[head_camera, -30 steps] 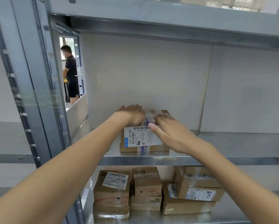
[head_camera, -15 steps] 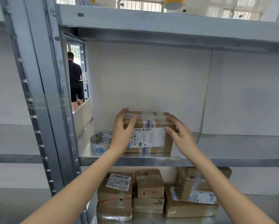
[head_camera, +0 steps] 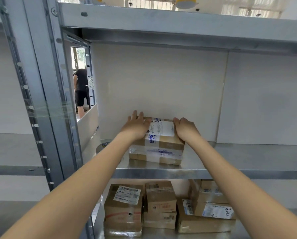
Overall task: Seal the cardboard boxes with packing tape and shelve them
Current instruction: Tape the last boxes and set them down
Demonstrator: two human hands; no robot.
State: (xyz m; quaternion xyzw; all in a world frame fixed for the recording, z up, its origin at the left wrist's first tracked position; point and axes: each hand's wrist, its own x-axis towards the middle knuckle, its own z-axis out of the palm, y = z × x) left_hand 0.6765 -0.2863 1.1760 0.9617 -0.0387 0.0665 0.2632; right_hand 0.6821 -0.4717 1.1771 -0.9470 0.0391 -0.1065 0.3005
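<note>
Head view, the only one, looks into a grey metal rack where both hands meet on a taped cardboard box point(head_camera: 157, 145) sitting on the middle shelf point(head_camera: 161, 173), close to the white back panel point(head_camera: 161, 80). Left hand point(head_camera: 135, 127) lies flat on the box's top left part, fingers straight and spread toward the back panel, so its grip is released and only pressing. Right hand point(head_camera: 185, 129) cups the box's top right edge with fingers curled over it, a grip grasping the box. Between the two hands a white shipping label point(head_camera: 161, 129) covers the box top, and clear tape with blue print bands the front face just below them. Left of the left forearm, partly hidden by it, a roll of packing tape point(head_camera: 103, 146) lies on the same shelf. Below both arms, the lower shelf carries several more cardboard boxes point(head_camera: 161, 206) set side by side, some stacked, most with labels. Far to the left of the hands, through a gap behind the rack's upright post point(head_camera: 40, 83), a person in dark clothes point(head_camera: 81, 88) stands in the background.
</note>
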